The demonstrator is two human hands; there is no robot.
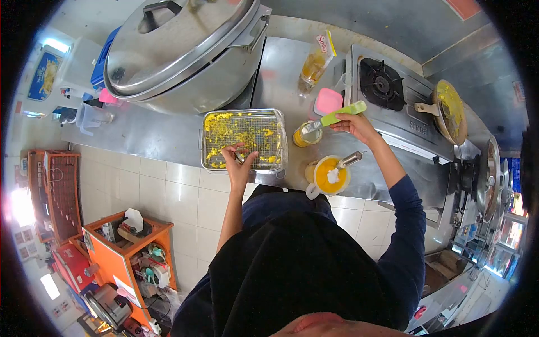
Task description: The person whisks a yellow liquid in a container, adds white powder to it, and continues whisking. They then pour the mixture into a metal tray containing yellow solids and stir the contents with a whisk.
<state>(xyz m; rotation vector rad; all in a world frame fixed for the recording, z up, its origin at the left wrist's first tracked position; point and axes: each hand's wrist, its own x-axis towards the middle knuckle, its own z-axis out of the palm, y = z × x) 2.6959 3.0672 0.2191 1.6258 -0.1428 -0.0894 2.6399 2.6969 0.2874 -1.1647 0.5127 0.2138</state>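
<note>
My right hand (352,124) is closed around the green handle of a flat-bladed spatula (339,114). Its pale blade reaches over a small yellow container (307,135). Below my right hand, a white-handled jug (312,191) holds yellow liquid with a white clump on top. A metal-handled utensil (352,159) leans out of that jug, its lower end hidden. Over the near side of a wire-mesh rack (241,128) scattered with yellow bits, my left hand (238,163) has its fingers bent around something small that I cannot make out.
A large lidded metal pot (196,84) stands behind the rack. Farther back are a clear packet (317,63) and a pink container (329,101). At right, a gas stove (412,121) has a food-smeared pan (449,115) at its far side. An orange cabinet (112,264) stands at lower left.
</note>
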